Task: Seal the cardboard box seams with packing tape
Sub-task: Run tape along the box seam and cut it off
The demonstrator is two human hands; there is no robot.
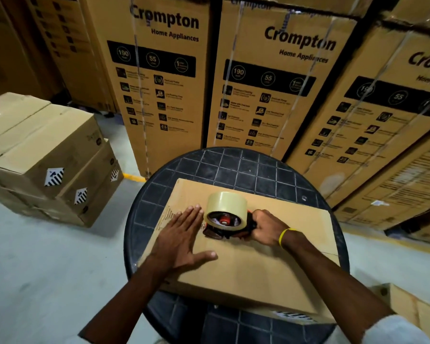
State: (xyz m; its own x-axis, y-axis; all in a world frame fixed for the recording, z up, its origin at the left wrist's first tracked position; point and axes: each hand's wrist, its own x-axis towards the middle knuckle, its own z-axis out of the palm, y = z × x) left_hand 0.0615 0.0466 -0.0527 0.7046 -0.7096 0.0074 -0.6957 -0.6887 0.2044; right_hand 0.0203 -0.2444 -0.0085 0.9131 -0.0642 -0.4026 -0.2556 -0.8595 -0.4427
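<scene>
A flat brown cardboard box [253, 266] lies on a round dark table [233, 167]. On the box's top, left of centre, stands a tape dispenser [225, 214] with a roll of clear-tan packing tape and a red-and-black frame. My right hand [266, 228], with a yellow band at the wrist, grips the dispenser's handle from the right. My left hand [181, 238] lies flat on the box top just left of the dispenser, fingers stretched out and close together, thumb spread to the right. A thin seam line runs across the box towards its right edge.
Tall printed appliance cartons [164, 78] form a wall right behind the table. A stack of smaller brown boxes [47, 155] with striped labels sits on the floor at the left. Another carton [412, 309] shows at the lower right. Pale floor lies to the left.
</scene>
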